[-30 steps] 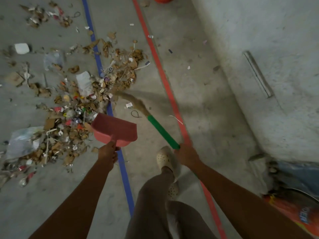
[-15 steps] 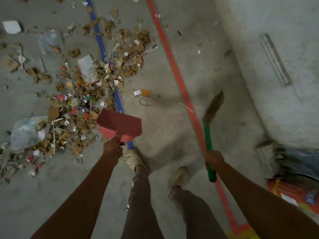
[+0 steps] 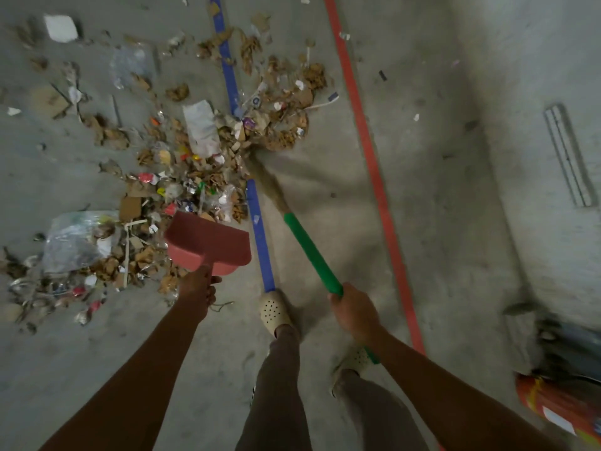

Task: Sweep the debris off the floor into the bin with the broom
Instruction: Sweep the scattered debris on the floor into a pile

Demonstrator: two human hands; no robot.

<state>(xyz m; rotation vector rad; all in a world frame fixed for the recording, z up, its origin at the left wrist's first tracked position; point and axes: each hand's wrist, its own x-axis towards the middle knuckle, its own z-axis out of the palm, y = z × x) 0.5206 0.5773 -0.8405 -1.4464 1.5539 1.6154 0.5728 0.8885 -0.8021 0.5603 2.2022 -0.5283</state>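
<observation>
A wide pile of debris (image 3: 201,164), mostly cardboard scraps, paper and plastic wrappers, covers the concrete floor at the left and centre. My right hand (image 3: 353,312) grips the green handle of the broom (image 3: 310,252); its straw bristles reach up-left and touch the pile's right edge by the blue line. My left hand (image 3: 196,286) holds the handle of a red dustpan (image 3: 208,244), whose mouth faces the pile from its near side. An orange bag or bin (image 3: 553,408) shows partly at the bottom right corner.
A blue tape line (image 3: 258,216) and a red tape line (image 3: 374,164) run along the floor. A rough grey wall (image 3: 536,109) rises at the right. My feet in beige perforated clogs (image 3: 274,309) stand between my hands. A clear plastic bag (image 3: 73,240) lies at the left.
The broom head swung from the right side, near the red line, back left into the pile's edge. The small scraps between the lines are now in the pile. The dustpan stays put.
</observation>
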